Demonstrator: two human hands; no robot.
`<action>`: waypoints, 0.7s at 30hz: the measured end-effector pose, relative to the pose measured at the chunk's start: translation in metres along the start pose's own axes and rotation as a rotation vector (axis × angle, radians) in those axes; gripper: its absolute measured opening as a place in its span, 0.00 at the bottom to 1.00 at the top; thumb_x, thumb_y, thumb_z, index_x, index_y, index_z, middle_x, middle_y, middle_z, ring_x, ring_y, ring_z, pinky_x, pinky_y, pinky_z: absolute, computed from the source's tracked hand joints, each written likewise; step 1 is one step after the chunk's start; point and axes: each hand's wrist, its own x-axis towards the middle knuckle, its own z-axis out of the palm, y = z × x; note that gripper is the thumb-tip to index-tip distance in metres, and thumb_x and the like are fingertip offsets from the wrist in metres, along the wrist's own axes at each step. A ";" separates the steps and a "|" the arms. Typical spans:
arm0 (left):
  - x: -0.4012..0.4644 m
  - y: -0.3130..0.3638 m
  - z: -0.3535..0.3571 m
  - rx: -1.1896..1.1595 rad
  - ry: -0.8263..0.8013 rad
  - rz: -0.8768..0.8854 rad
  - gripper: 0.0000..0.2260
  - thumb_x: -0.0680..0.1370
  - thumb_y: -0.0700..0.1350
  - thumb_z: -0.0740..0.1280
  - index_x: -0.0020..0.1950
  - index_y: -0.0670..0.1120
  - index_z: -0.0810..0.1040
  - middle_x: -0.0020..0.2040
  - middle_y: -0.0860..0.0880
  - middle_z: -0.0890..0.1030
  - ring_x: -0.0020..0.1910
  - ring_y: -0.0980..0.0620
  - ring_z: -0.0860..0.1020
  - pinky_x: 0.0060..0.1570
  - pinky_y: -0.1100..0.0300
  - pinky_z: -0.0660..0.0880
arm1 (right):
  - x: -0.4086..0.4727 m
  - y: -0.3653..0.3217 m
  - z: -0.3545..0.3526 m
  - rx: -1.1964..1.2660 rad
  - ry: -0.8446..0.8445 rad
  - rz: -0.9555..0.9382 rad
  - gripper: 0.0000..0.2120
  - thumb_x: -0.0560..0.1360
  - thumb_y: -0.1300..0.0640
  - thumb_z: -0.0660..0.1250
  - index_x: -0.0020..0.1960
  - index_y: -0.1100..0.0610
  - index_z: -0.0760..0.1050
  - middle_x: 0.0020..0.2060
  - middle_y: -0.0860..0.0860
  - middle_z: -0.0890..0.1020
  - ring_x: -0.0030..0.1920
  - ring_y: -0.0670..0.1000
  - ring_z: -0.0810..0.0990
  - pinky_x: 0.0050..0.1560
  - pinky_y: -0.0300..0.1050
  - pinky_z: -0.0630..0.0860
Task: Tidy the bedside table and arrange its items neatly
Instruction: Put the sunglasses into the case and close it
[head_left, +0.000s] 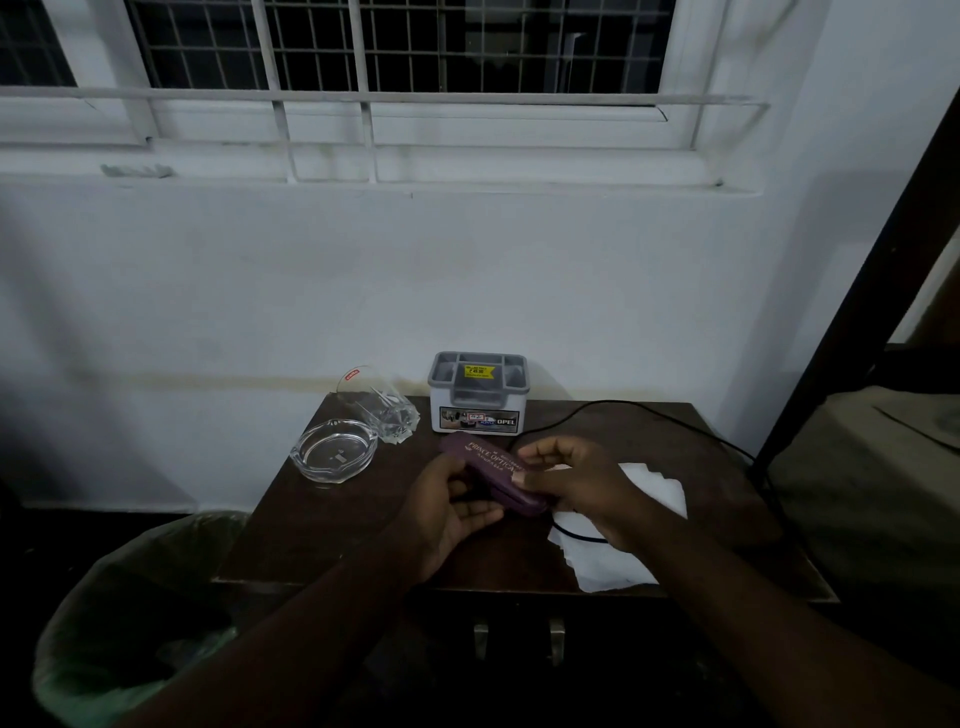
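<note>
A purple spectacle case with gold lettering is held above the middle of the dark wooden bedside table. My left hand cups its near side from below, fingers curled under it. My right hand grips its right end, thumb on top. On the table's back left lie a glass ashtray and a tipped drinking glass. A grey and white organiser box stands at the back. White tissue paper lies under my right wrist, with a black cable running across it.
A bin lined with a pale green bag stands on the floor left of the table. A white wall and barred window rise behind. A dark bed frame post and mattress stand to the right. Two drawer handles show below the table's front edge.
</note>
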 end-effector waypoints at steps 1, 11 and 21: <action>0.001 0.000 0.000 0.015 -0.001 0.008 0.16 0.81 0.49 0.61 0.62 0.39 0.73 0.57 0.36 0.76 0.40 0.40 0.81 0.37 0.52 0.81 | 0.001 0.001 0.000 -0.006 0.002 -0.025 0.18 0.66 0.64 0.78 0.55 0.57 0.80 0.49 0.55 0.83 0.46 0.49 0.82 0.44 0.43 0.81; -0.001 -0.001 -0.002 0.103 -0.049 0.031 0.14 0.79 0.45 0.67 0.61 0.39 0.75 0.53 0.36 0.83 0.49 0.40 0.82 0.41 0.56 0.82 | 0.009 0.010 0.000 0.005 -0.083 0.084 0.22 0.66 0.57 0.79 0.58 0.56 0.79 0.50 0.52 0.86 0.52 0.55 0.85 0.61 0.60 0.77; 0.002 -0.005 0.000 0.157 0.000 0.053 0.15 0.78 0.44 0.68 0.61 0.38 0.74 0.53 0.36 0.83 0.52 0.37 0.82 0.46 0.51 0.82 | 0.009 0.012 -0.001 0.011 -0.084 0.104 0.24 0.65 0.60 0.79 0.60 0.58 0.78 0.51 0.53 0.86 0.52 0.55 0.84 0.59 0.59 0.78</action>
